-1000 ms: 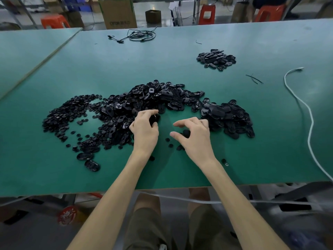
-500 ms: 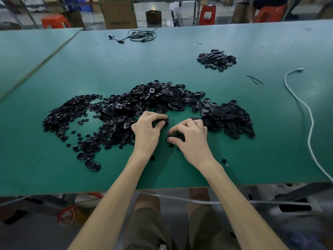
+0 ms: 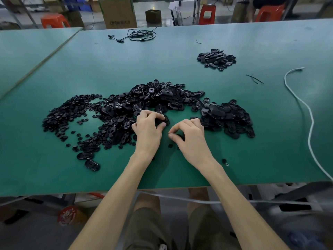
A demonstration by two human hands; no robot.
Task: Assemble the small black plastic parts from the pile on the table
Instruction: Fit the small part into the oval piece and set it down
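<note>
Green matting covers the worktable (image 3: 111,65) in a workshop, with a cardboard box (image 3: 118,13) and red stools (image 3: 54,21) behind it. A sprawling pile of black plastic parts (image 3: 153,100) lies mid-table, directly ahead of the person. The left hand (image 3: 147,131) pinches an oval black part (image 3: 165,120) between thumb and curled fingers at the pile's near edge. Just beside it, the right hand (image 3: 191,139) curls thumb and forefinger around a small black piece (image 3: 180,136), mostly hidden beneath the palm. A smaller heap (image 3: 216,59) sits well apart, far right, near a white cable (image 3: 308,112).
</note>
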